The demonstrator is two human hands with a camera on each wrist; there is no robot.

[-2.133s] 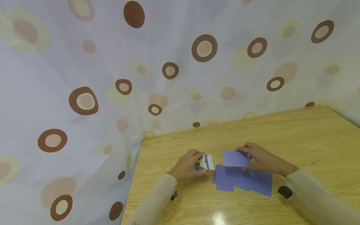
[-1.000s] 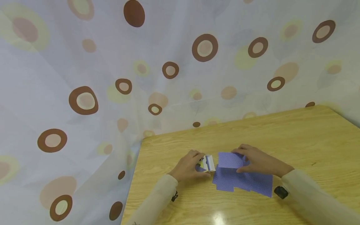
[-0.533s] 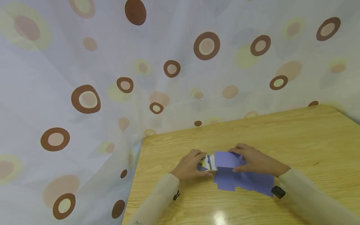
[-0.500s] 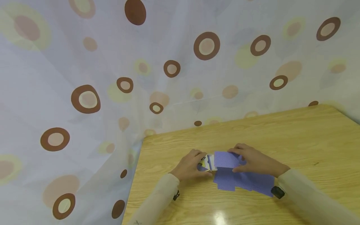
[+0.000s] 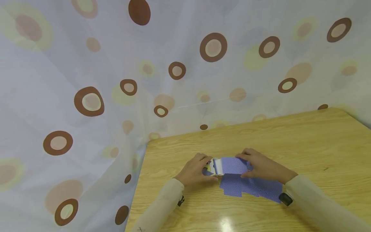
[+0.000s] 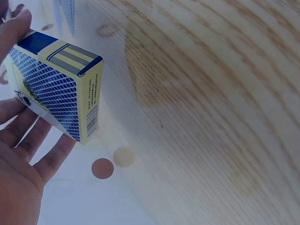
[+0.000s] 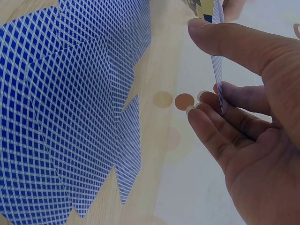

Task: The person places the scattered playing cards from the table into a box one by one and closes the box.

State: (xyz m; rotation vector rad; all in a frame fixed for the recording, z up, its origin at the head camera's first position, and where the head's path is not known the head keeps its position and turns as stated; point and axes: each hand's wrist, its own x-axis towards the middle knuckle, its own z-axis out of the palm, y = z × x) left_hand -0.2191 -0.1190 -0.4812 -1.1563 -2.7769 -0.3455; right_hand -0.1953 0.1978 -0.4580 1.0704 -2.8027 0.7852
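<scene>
My left hand (image 5: 192,170) grips a small blue, white and yellow playing-card box (image 6: 51,89), thumb on one side and fingers on the other. The box's open end with its white flap (image 5: 219,167) faces right. A playing card (image 5: 232,165) with a blue lattice back is pinched between the thumb and fingers of my right hand (image 5: 262,167). Its left edge is right at the box's flap in the head view. In the right wrist view the card (image 7: 217,65) shows nearly edge-on. Several face-down cards (image 7: 70,112) lie overlapping on the table just below it.
The wooden table (image 5: 304,148) extends to the right and behind the hands. A white curtain (image 5: 185,42) with brown and yellow circles hangs along its far and left sides. A dark wrist device (image 5: 285,199) sits by the right sleeve.
My right hand has moved left with the card, from a gap beside the box up to its open end. My left hand and the box have barely moved. The spread cards lie as before.
</scene>
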